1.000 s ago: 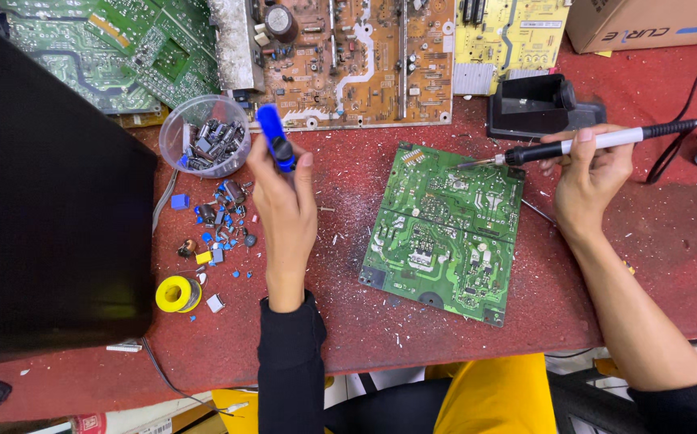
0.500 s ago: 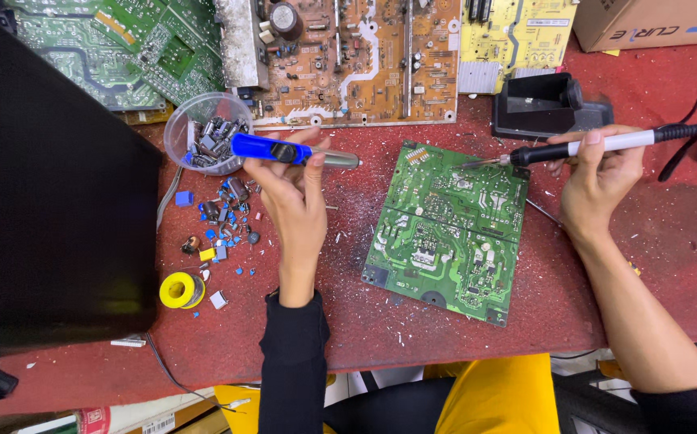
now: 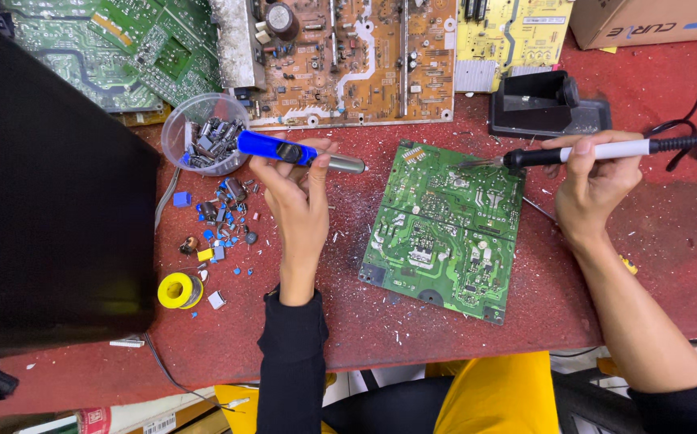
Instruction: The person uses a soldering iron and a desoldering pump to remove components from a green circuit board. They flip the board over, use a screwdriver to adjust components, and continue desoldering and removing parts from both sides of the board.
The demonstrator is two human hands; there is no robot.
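Left hand (image 3: 296, 197) grips blue desoldering pump (image 3: 292, 151), held level, tip pointing toward green board (image 3: 445, 221) lying between the hands. Right hand (image 3: 593, 185) grips soldering iron (image 3: 597, 151), its tip over the board's top edge. Cup (image 3: 181, 128) just beyond pump's rear end.

Your left hand (image 3: 300, 197): forearm raised from the near edge, black sleeve at the wrist, fingers curled in a closed grip. Your right hand (image 3: 593, 181): bare forearm angled in from the lower right, fingers pinched shut.
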